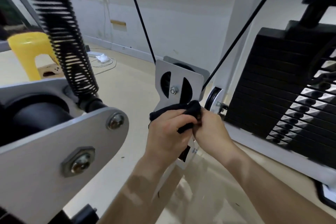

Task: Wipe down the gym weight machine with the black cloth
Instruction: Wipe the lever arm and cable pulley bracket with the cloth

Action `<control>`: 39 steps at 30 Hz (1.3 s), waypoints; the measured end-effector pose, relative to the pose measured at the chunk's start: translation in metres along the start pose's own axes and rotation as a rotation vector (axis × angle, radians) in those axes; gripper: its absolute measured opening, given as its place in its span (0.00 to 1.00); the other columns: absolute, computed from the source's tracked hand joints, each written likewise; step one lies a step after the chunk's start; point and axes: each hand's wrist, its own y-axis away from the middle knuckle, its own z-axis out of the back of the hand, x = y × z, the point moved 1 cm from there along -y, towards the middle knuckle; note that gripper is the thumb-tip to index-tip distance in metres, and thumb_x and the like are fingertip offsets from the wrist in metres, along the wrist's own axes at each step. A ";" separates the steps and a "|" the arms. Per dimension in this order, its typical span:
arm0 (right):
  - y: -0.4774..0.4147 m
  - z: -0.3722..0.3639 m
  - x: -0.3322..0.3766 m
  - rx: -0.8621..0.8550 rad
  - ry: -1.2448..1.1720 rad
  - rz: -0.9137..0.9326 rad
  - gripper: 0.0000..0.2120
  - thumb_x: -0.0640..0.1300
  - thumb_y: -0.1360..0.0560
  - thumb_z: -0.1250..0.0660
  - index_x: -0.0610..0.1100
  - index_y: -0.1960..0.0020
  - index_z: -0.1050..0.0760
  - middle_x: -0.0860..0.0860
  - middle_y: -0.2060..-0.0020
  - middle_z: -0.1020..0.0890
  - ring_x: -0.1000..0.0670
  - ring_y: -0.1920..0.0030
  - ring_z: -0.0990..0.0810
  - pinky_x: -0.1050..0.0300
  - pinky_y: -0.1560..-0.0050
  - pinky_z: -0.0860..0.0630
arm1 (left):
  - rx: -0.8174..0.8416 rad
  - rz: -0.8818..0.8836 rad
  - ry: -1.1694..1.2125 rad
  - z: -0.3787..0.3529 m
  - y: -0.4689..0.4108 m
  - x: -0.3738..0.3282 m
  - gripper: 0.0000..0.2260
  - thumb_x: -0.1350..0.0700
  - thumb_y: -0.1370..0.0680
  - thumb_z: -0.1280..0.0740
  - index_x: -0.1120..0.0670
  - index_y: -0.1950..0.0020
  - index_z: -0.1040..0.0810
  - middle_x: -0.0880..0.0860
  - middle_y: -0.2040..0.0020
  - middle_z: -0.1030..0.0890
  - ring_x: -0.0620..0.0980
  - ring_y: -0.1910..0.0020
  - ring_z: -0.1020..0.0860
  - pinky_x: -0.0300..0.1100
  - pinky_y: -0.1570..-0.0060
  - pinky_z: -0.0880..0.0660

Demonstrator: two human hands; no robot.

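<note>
Black weight stack (pixel 269 85) fills the right side of the machine, with a big grey side plate (pixel 54 142) and a coiled spring (pixel 71 45) up close on the left. Between them the small pulley plate (pixel 179 80) hangs on its two cables, and that looks like the bit getting cleaned. Both hands meet right under it. The left hand (pixel 166 132) is curled round the black cloth (pixel 172 112) and the right hand (pixel 211 126) pinches its other end, probably bunching it to wrap the plate's lower edge, which it's touching.
</note>
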 end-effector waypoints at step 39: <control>-0.010 0.068 0.052 -0.520 0.687 0.778 0.05 0.33 0.33 0.28 0.40 0.60 0.22 0.45 0.62 0.20 0.41 0.58 0.22 0.48 0.65 0.24 | -0.394 0.069 0.029 0.013 -0.032 -0.028 0.09 0.67 0.32 0.32 0.56 0.57 0.20 0.50 0.55 0.23 0.45 0.58 0.25 0.28 0.55 0.31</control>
